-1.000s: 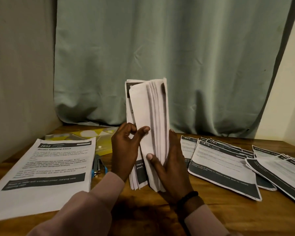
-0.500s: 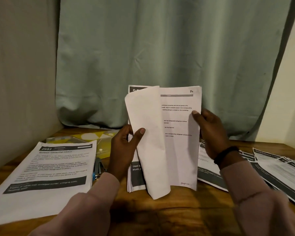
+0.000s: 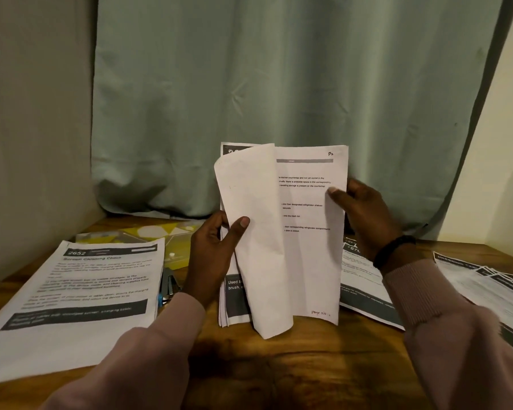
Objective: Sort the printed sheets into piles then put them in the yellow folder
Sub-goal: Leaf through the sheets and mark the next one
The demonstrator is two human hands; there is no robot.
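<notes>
Brown wooden tabletop (image 3: pixel 279 380) backed by pale green curtain (image 3: pixel 279 84); upright bundle of white printed sheets (image 3: pixel 308 247) standing at centre, left hand (image 3: pixel 212 257) gripping its left side, right hand (image 3: pixel 365 216) pinching the opened page's right edge. Flat white pile headed 2652 (image 3: pixel 80 294) at left, fanned dark-banded sheets (image 3: pixel 486 291) at right, cut off by frame. Yellow plastic folder (image 3: pixel 160 235) lying behind, half covered; small print blurred.
</notes>
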